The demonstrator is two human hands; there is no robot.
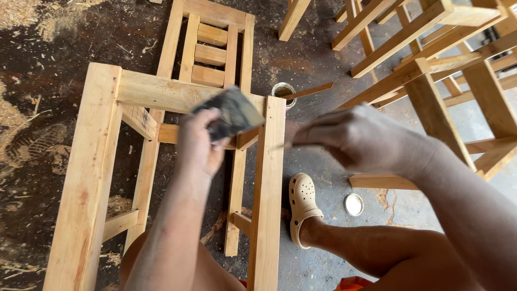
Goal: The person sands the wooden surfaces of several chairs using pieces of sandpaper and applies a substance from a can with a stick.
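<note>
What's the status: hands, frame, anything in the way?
Left hand grips a dark pad on the wooden frame. Right hand pinches a thin stick. Open tin beyond; nothing blocking.

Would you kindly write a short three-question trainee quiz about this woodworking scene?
1. True or false: the left hand holds a dark, blurred, flat object over the wooden frame.
2. What lies on the floor beside the foot in the beige clog? A) a hammer B) a round lid C) a saw
3. What sticks out of the open can?

Key: 1 true; 2 B; 3 a thin wooden stick.
</note>
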